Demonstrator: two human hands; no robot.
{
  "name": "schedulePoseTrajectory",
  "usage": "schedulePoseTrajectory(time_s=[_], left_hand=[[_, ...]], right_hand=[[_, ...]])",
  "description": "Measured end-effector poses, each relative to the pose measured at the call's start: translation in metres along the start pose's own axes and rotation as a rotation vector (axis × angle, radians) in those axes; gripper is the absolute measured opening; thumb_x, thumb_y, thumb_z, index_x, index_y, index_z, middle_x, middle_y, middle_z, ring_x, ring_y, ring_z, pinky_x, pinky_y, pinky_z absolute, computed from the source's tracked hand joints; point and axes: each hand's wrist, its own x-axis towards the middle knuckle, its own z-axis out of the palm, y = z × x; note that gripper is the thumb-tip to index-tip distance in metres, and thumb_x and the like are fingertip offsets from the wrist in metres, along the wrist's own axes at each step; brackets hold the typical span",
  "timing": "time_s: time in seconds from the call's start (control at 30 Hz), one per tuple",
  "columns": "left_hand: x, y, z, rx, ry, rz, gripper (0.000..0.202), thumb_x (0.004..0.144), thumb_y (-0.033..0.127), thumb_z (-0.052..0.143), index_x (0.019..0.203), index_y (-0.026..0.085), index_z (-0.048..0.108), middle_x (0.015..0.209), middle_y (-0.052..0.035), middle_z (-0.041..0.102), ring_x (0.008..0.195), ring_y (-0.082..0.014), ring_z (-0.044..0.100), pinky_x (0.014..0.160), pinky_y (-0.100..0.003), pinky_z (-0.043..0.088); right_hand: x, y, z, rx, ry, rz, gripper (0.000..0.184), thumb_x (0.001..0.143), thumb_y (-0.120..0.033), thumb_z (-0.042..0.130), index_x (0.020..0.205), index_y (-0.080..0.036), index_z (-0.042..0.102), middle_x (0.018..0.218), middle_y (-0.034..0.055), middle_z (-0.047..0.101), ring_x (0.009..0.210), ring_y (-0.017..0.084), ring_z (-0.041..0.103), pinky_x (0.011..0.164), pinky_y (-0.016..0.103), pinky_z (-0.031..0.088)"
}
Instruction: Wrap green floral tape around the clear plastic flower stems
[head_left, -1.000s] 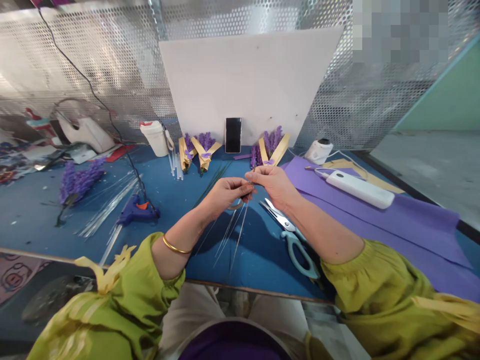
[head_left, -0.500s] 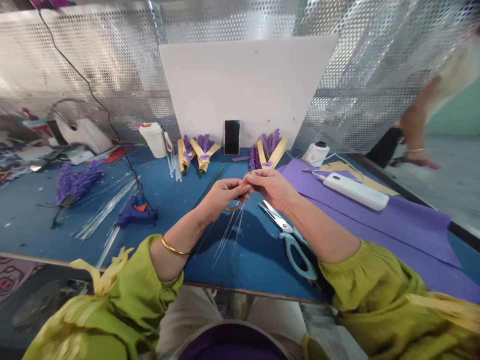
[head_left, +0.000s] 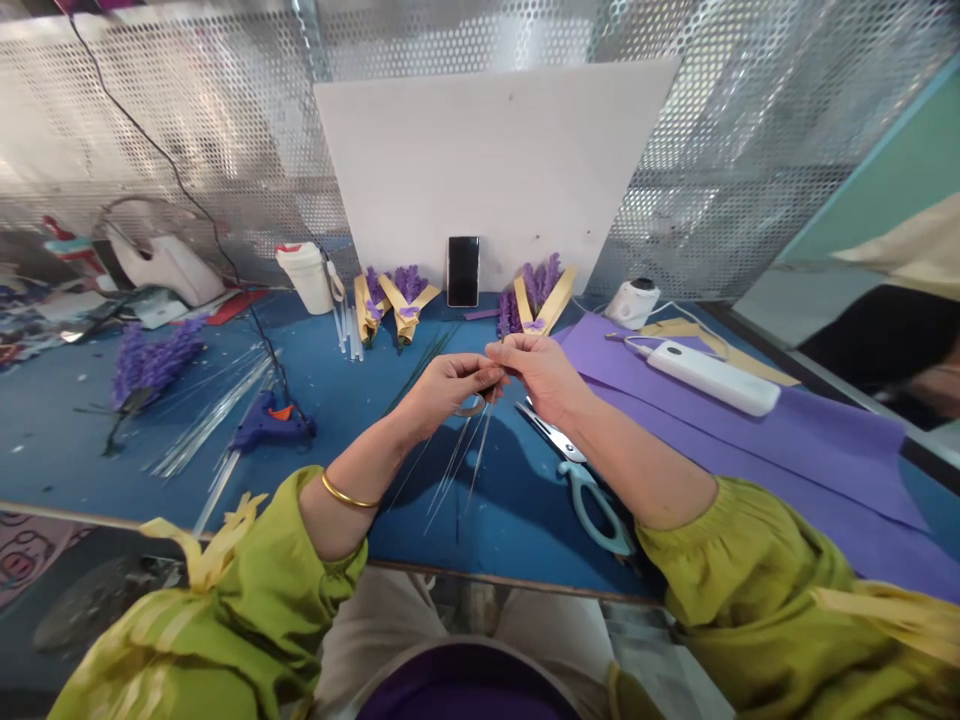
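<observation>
Over the middle of the blue table my left hand [head_left: 450, 388] and my right hand [head_left: 541, 372] meet, fingertips pinched against each other. Whatever they grip is hidden by the fingers. Just under the left fingers shows part of a small brownish ring [head_left: 471, 405], perhaps a tape roll. Thin clear strands [head_left: 452, 470] spread on the table below; whether they reach the fingers I cannot tell. Green stems [head_left: 420, 368] lie beyond the left wrist. By my right forearm rest scissors [head_left: 592, 505] with light blue handles, blades pointing up and left.
A blue glue gun [head_left: 271, 428], more clear strands [head_left: 214, 415] and a purple flower bunch [head_left: 154, 365] lie left. Small wrapped bouquets [head_left: 405, 310] and a phone [head_left: 463, 272] stand behind. Purple sheets [head_left: 787, 440] carry a white power strip-like bar [head_left: 712, 377] at right. Another person is partly visible beyond.
My hands stay pinched together in nearly the same place, with only slight finger movement. The other person at the far right has shifted, with the arm no longer hanging in the same spot.
</observation>
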Motion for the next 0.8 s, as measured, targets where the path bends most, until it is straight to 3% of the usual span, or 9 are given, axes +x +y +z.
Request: schedulePoseTrajectory(time_s=[0.13, 0.33, 0.5, 0.8], left_hand=[[0.0013, -0.0025, -0.0001, -0.047, 0.023, 0.001, 0.029, 0.078, 0.040, 0.068, 0.076, 0.011, 0.066, 0.064, -0.0007, 0.058, 0.062, -0.0090, 0.051, 0.061, -0.023, 0.039], [0.0030, -0.0096, -0.0005, -0.150, 0.084, -0.040, 0.028, 0.075, 0.039, 0.071, 0.074, 0.012, 0.067, 0.065, -0.0009, 0.059, 0.059, -0.0077, 0.050, 0.058, -0.021, 0.039], [0.0026, -0.0078, -0.0020, -0.155, 0.054, -0.074, 0.030, 0.072, 0.040, 0.074, 0.079, 0.011, 0.070, 0.067, -0.0015, 0.061, 0.061, -0.0083, 0.053, 0.061, -0.022, 0.041], [0.0010, -0.0044, -0.0047, -0.107, -0.034, -0.069, 0.033, 0.071, 0.041, 0.075, 0.080, 0.010, 0.071, 0.069, -0.0029, 0.063, 0.064, -0.0098, 0.055, 0.065, -0.024, 0.042]], right_hand=[[0.0009, -0.0009, -0.0012, 0.011, 0.014, -0.009, 0.037, 0.067, -0.039, 0.077, 0.053, -0.018, 0.050, 0.047, -0.0038, 0.051, 0.045, 0.010, 0.050, 0.050, 0.027, 0.043], [0.0009, -0.0050, -0.0020, 0.063, -0.070, 0.080, 0.023, 0.069, -0.036, 0.076, 0.077, -0.016, 0.069, 0.058, -0.0006, 0.059, 0.054, 0.011, 0.054, 0.056, 0.027, 0.048], [0.0015, -0.0055, -0.0049, 0.070, -0.052, 0.070, 0.029, 0.066, -0.031, 0.078, 0.053, -0.016, 0.057, 0.055, -0.0003, 0.056, 0.052, 0.011, 0.053, 0.052, 0.026, 0.046], [0.0000, -0.0094, -0.0033, 0.054, 0.001, 0.106, 0.042, 0.060, -0.036, 0.082, 0.049, -0.019, 0.046, 0.045, -0.0027, 0.050, 0.042, 0.011, 0.048, 0.044, 0.028, 0.045]])
